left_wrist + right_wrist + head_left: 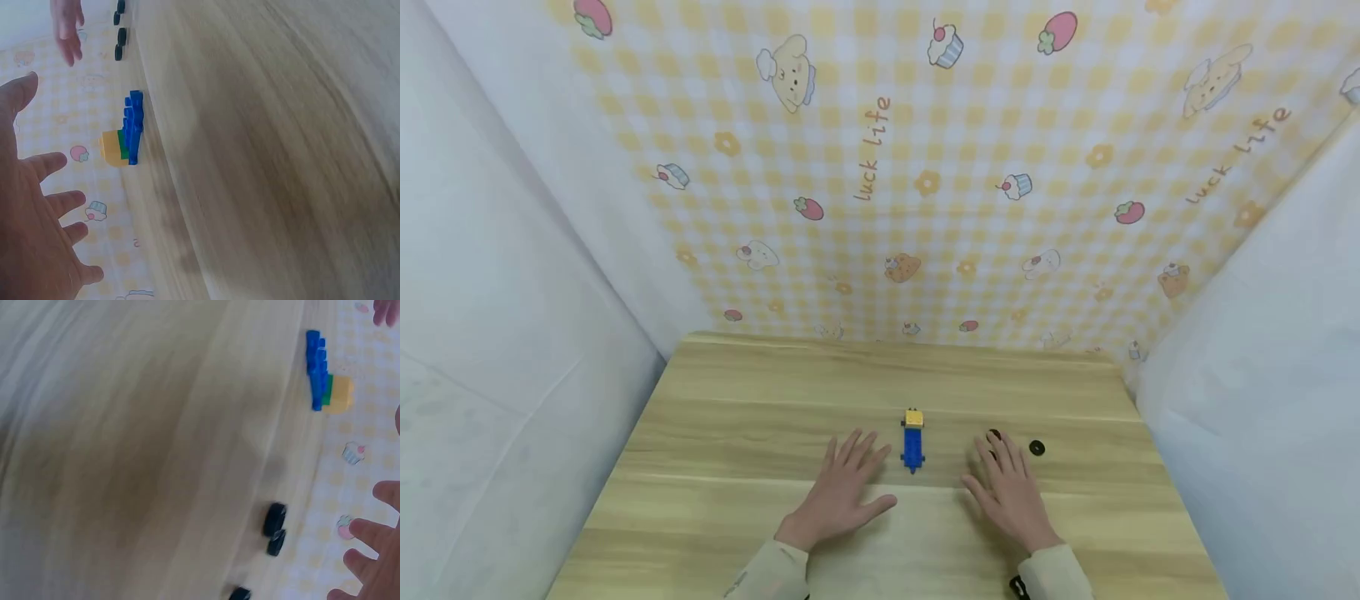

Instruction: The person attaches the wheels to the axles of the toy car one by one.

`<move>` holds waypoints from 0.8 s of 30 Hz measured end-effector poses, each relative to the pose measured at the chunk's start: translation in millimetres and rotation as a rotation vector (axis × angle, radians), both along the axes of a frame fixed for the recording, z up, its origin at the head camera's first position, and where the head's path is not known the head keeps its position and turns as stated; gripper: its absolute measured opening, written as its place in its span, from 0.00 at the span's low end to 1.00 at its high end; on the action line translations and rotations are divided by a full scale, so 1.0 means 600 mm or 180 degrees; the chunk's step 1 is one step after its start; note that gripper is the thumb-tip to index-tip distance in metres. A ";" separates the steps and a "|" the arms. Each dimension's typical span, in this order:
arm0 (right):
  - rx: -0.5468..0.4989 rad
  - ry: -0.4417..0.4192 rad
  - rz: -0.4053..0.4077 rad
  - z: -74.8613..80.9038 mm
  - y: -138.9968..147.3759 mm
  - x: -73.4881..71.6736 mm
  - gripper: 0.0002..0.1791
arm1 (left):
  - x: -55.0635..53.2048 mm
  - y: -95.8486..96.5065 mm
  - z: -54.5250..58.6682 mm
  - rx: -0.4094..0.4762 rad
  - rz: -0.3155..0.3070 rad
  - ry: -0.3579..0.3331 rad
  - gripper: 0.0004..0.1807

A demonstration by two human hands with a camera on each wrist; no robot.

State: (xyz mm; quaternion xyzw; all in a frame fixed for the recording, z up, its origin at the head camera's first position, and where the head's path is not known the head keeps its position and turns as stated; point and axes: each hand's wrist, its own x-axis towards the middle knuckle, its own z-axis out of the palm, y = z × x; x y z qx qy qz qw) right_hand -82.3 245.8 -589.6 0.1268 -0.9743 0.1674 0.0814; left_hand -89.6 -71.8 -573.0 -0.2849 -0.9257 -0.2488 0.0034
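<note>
A toy vehicle base of building blocks [913,448] stands on the table between my hands. It has a long blue studded chassis [135,119], and at its far end a yellow block [341,394] sits on a thin green piece [327,389]. My left hand [838,492] is left of it, fingers spread and holding nothing. On the other side my right hand [1011,496] hovers, its fingers extended, also holding nothing. Several small black wheels [275,519] lie near the right hand; its fingers partly cover some in the head view. One wheel [1037,447] lies just right of its fingertips.
The wood-grain table [737,417] ends at a checked, printed cloth [925,225] behind. White sheets hang at the left [512,333] and right [1262,375]. A black object [1018,587] shows by the right sleeve.
</note>
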 end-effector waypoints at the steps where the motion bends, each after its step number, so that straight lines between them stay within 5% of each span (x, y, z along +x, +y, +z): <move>1: -0.0010 0.0028 -0.0014 -0.002 0.003 -0.001 0.38 | 0.000 0.001 0.000 -0.0002 0.0006 -0.0016 0.39; 8: -0.0125 0.0146 -0.0283 -0.016 0.016 -0.006 0.34 | 0.003 0.005 0.005 0.0002 0.0038 -0.0137 0.38; 15: -0.0282 -0.0333 -0.0860 -0.019 0.017 -0.014 0.28 | 0.008 0.002 -0.005 0.0006 0.0081 -0.0243 0.37; 24: -0.0257 -0.0647 -0.1089 -0.016 0.015 -0.038 0.24 | 0.009 0.012 -0.015 0.0029 0.0092 -0.0365 0.38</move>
